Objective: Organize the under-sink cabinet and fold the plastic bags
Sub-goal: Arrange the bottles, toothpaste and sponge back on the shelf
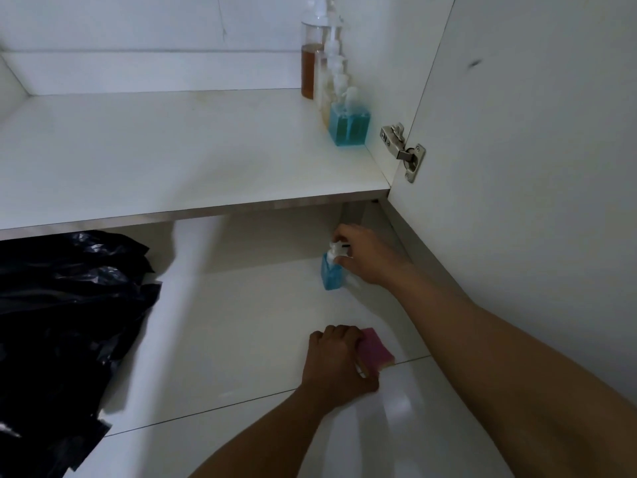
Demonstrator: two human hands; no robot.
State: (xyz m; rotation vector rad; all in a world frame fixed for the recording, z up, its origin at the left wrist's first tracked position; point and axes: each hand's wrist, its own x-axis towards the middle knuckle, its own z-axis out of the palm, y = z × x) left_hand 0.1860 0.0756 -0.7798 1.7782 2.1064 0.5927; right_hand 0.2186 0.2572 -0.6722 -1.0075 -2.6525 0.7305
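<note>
Right hand (368, 255) grips a small square blue pump bottle (330, 276) below the white cabinet shelf (172, 160).
The bottle stands upright on the glossy white floor (241, 322) near the right wall, with fingers curled round its white pump head. The left hand (336, 357), nearer the camera, is closed over a pink rectangular sponge (377, 350) on the floor. Crumpled black plastic bags (69, 298) lie at the left. A row of pump bottles (349, 127) stands on the shelf's right side.
</note>
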